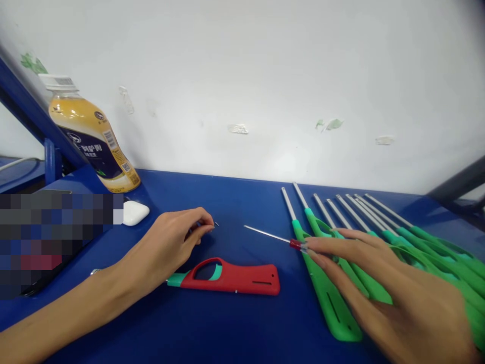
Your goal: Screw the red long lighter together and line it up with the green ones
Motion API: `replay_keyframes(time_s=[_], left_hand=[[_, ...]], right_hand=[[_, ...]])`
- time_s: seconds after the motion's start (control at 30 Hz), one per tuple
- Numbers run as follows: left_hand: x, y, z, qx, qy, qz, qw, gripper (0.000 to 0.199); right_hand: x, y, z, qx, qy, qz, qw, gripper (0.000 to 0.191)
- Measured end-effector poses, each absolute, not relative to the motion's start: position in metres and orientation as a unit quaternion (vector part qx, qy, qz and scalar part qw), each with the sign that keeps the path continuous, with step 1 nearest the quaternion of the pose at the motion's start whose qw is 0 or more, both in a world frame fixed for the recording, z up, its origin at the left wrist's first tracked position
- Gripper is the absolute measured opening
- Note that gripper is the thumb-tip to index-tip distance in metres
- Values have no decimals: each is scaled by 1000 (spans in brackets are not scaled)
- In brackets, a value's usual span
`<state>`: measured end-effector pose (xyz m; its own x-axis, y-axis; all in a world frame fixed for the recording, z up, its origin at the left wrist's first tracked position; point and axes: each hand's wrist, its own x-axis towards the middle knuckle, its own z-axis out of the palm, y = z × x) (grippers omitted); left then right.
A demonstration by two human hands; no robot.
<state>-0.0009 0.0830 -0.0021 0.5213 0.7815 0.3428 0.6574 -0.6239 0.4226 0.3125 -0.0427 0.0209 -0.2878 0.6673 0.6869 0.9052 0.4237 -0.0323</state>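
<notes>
My right hand [390, 283] pinches a thin screwdriver by its red and clear handle [295, 244], the bare metal shaft [267, 234] pointing left over the table. The thumb and fingertips of my left hand [172, 237] are closed on a tiny dark metal piece that looks like a screw [216, 224]. Just below this hand lies a red gas lighter [242, 278] with a teal trigger, its nozzle hidden behind my left wrist. Several green lighters [329, 303] with long metal nozzles lie side by side under and beyond my right hand, partly covered by it.
A milk-tea bottle [98, 151] stands at the back left, near a white earbud case [134, 213]. A blurred-out dark device [45, 242] lies at the left edge. Behind the blue table [182, 197] rises a white wall [242, 76].
</notes>
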Motion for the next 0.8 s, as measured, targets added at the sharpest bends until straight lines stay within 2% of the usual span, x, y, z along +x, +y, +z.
replay_keyframes(time_s=[0.17, 0.33, 0.6, 0.8], left_hand=[[-1, 81, 0, 870, 409, 249, 118, 23], [5, 90, 2, 881, 398, 223, 127, 34], [17, 95, -4, 905, 355, 188, 143, 22], [16, 94, -2, 922, 323, 166, 136, 26]], right_hand=[[314, -43, 17, -496, -789, -183, 312, 18], [317, -44, 16, -492, -792, -184, 312, 20], [314, -44, 14, -471, -800, -174, 328, 22], [314, -44, 16, -474, -799, -174, 327, 23]])
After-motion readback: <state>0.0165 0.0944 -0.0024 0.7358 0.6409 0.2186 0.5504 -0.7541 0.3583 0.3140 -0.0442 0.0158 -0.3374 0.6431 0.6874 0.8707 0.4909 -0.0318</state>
